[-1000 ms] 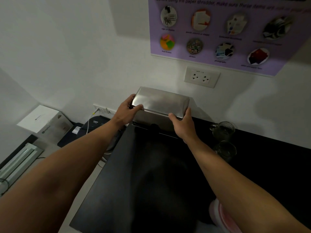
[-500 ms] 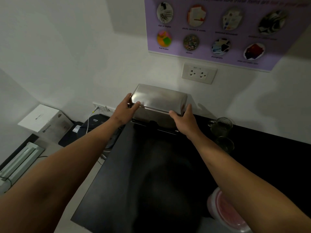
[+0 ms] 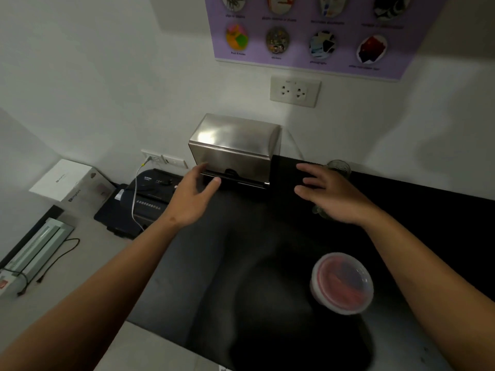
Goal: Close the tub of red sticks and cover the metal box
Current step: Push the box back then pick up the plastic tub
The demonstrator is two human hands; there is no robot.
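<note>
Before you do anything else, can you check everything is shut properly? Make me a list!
1. Lid on the tub of red sticks: looks on, ok; sealed all round, cannot tell.
2. Cover on the metal box: sits on top, ok.
3. Cover fully seated at the dark front bottom edge: cannot tell.
4. Left hand empty: ok, fingers open near the box's lower front.
5. Right hand empty: ok, open above the black counter.
6. Glass cup behind the right hand clear of it: cannot tell.
</note>
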